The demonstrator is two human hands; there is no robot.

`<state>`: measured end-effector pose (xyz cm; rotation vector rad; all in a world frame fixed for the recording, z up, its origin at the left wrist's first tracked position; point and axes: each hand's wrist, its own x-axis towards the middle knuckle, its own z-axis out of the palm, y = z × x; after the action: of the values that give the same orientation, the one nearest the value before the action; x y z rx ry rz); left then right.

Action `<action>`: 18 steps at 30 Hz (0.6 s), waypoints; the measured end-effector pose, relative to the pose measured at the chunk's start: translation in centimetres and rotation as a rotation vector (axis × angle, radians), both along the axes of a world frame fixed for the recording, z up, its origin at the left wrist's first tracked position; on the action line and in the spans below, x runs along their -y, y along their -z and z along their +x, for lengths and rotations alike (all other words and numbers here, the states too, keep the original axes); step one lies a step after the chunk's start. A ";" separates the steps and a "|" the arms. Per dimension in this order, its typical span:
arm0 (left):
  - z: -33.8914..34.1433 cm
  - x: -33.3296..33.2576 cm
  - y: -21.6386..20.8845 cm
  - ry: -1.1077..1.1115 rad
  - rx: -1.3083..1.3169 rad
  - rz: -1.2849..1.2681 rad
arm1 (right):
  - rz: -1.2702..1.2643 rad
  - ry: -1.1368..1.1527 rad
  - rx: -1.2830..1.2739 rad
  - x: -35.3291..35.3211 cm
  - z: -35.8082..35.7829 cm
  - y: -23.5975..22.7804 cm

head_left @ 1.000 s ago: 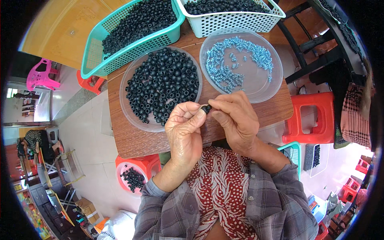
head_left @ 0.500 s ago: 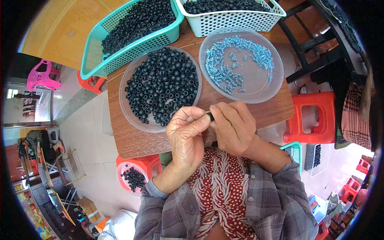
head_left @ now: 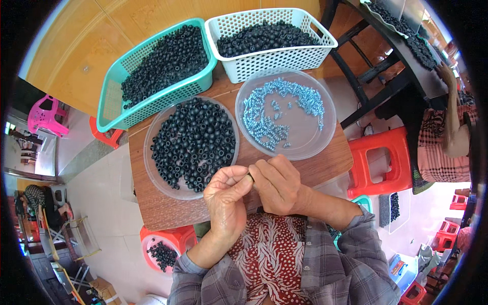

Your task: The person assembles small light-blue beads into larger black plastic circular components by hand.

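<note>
My left hand (head_left: pixel 227 199) and my right hand (head_left: pixel 275 183) meet fingertip to fingertip over the near edge of a small wooden table (head_left: pixel 168 208). Between the fingers sits a small dark part, mostly hidden. Just beyond my left hand is a clear round dish of black rings (head_left: pixel 192 144). Beyond my right hand is a clear round dish of small blue screws (head_left: pixel 284 113).
A teal basket (head_left: pixel 157 71) and a white basket (head_left: pixel 269 43), both holding black rings, stand at the table's far side. A red stool (head_left: pixel 378 160) is to the right, a red bowl of rings (head_left: pixel 162 249) lower left. Another person (head_left: pixel 447 132) sits at a dark table on the right.
The small dark part was visible between my fingertips a second ago; now both hands have closed together around it and moved slightly toward me.
</note>
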<state>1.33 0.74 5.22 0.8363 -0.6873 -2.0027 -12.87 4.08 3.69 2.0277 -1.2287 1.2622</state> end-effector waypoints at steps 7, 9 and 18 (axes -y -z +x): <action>2.9 -0.8 0.3 0.097 0.097 -0.274 | 0.467 0.214 -0.022 2.1 -4.1 -5.5; 5.2 -1.1 0.8 0.086 0.160 -0.333 | 0.163 0.158 0.015 4.3 -7.9 -5.7; 13.6 -0.8 2.9 -0.220 0.391 -0.308 | 0.575 0.625 0.345 13.7 -24.3 -4.9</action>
<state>14.98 1.53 2.36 1.0737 -1.0454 -1.5014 -37.18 -9.64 8.61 1.5461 -2.3767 1.0306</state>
